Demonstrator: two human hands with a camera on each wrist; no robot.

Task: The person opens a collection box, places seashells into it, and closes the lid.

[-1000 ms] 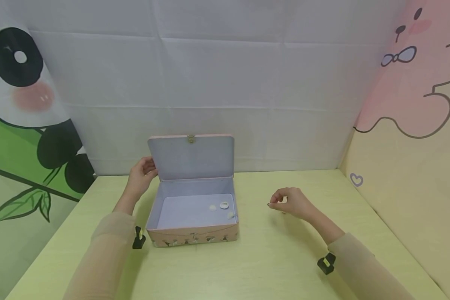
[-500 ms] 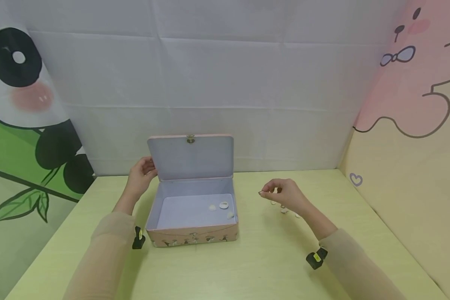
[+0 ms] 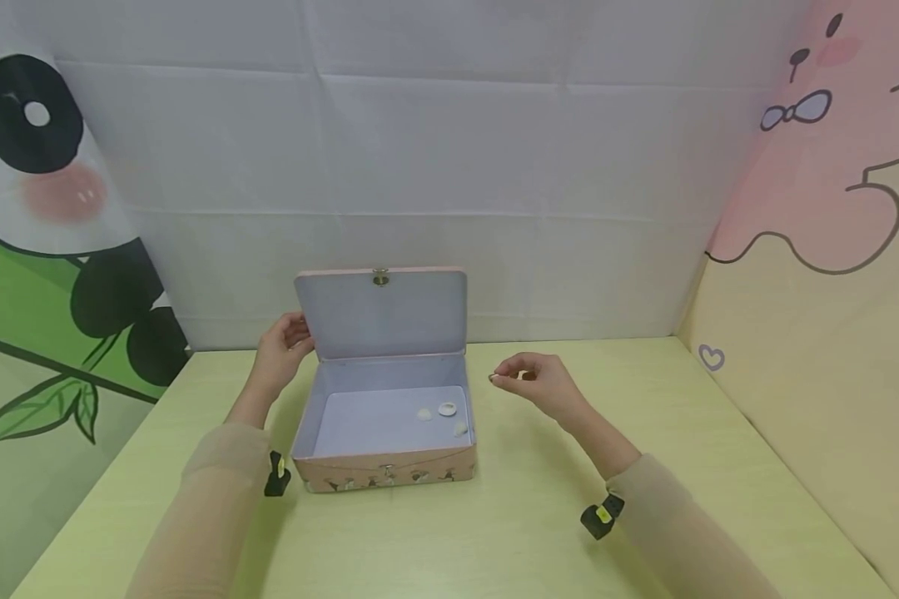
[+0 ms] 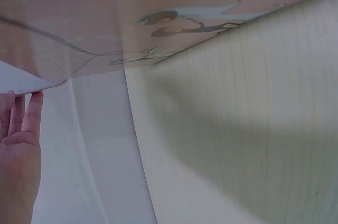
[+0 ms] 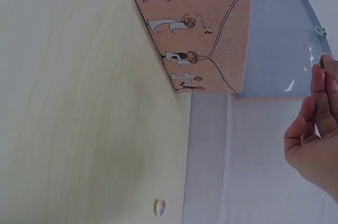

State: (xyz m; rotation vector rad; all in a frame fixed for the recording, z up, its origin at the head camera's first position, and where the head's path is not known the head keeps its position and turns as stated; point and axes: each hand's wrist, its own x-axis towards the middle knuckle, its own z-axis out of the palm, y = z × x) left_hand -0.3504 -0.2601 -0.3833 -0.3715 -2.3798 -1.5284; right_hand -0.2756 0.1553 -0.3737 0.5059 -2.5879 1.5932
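A tin box [image 3: 385, 470] stands with its lid [image 3: 389, 316] raised; its outside is pink with printed figures, its inside pale grey. A few whitish shells lie inside on the right, one of them a rounder white shell [image 3: 447, 409]. At the lid's left edge my left hand [image 3: 280, 353] holds the rim with its fingertips, seen also in the left wrist view. My right hand [image 3: 543, 387] is in the air just right of the box. Between thumb and fingers it pinches a small shell [image 5: 322, 61], mostly covered by the fingertips.
Another small shell [image 5: 160, 207] lies on the pale wooden table [image 3: 434, 549] in the right wrist view. A white cloth [image 3: 569, 249] hangs behind the table. Panels with cartoon prints stand at both sides.
My right hand has moved left and slightly up, toward the box, with the small shell in its fingers. The left hand, the lid and the shells in the box have stayed put.
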